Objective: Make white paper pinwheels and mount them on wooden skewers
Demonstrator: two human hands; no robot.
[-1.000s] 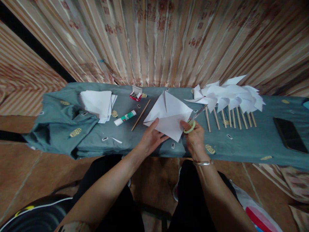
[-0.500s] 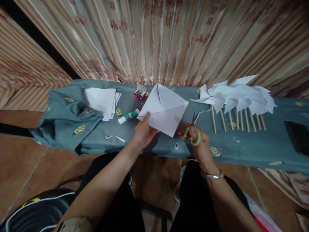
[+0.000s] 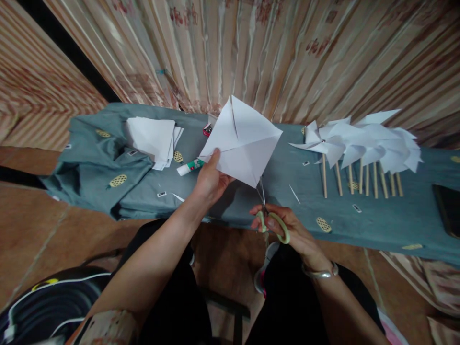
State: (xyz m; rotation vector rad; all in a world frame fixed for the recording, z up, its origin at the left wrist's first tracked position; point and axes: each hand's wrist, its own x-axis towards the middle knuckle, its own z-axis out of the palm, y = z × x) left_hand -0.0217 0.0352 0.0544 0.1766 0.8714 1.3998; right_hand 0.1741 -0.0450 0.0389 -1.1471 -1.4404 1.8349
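Observation:
My left hand (image 3: 212, 179) grips a white paper square (image 3: 247, 155) by its left corner, thumb on top and fingers beneath. Crease lines cross the sheet, and a slit runs inward from its far corner. In my right hand (image 3: 283, 225) are scissors (image 3: 273, 223) with pale green handles, their blades slightly apart and pointing up at the sheet's near corner. Whether the blades touch the paper I cannot tell. Behind my left hand lies a glue stick (image 3: 190, 166), partly covered. A small red box (image 3: 207, 129) is mostly hidden behind the sheet.
A stack of white paper (image 3: 151, 141) lies to the left on the green tablecloth (image 3: 223, 211). Several paper pinwheels (image 3: 373, 143) on wooden sticks overlap at the right. A dark phone (image 3: 447, 211) rests at the far right. A pleated curtain (image 3: 215, 57) hangs behind the table.
The scissors have moved left and down from beside the sheet to its near corner, blades now upward. The paper has been lifted slightly. A thin paper sliver now shows on the cloth at right.

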